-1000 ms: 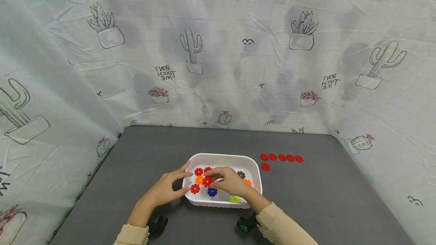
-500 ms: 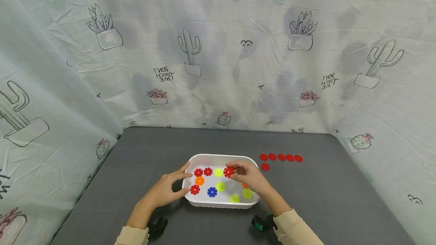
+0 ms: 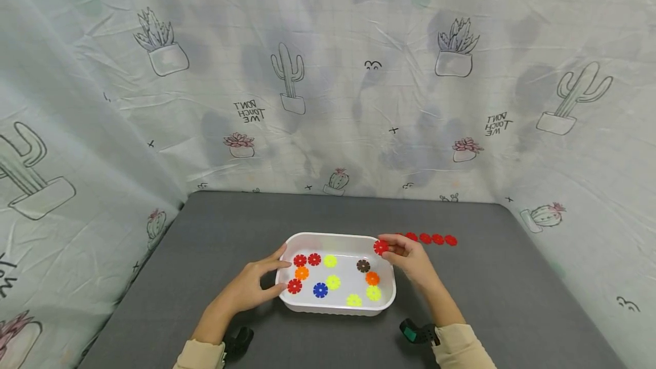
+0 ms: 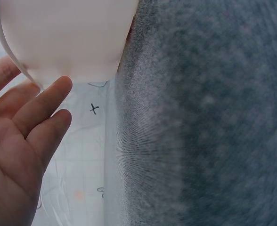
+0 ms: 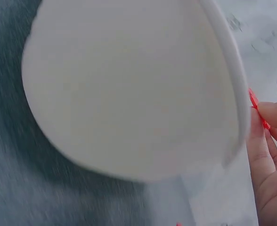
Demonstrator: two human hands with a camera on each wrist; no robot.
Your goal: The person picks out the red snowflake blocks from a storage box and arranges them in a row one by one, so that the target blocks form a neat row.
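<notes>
A white tray [image 3: 338, 238] sits on the grey table and holds several flower-shaped discs in red, orange, yellow, blue and brown. My right hand [image 3: 407, 258] pinches a red disc [image 3: 381, 247] just over the tray's far right corner; the right wrist view shows the red disc [image 5: 258, 109] edge-on at my fingertips, beside the tray wall [image 5: 129, 94]. My left hand [image 3: 251, 283] rests with straight fingers against the tray's left end; in the left wrist view its fingers [image 4: 39, 108] touch the tray [image 4: 68, 37]. A row of red discs [image 3: 431, 238] lies right of the tray.
A cactus-print cloth [image 3: 328, 73] walls the table on the back and both sides. Bare grey tabletop [image 3: 512, 289] lies to the right of the tray and in front of it. A black wrist strap [image 3: 417, 332] sits at my right wrist.
My right hand has lifted a red disc from the tray's left middle and carried it rightwards to the far right corner. The left hand has stayed at the tray's left end.
</notes>
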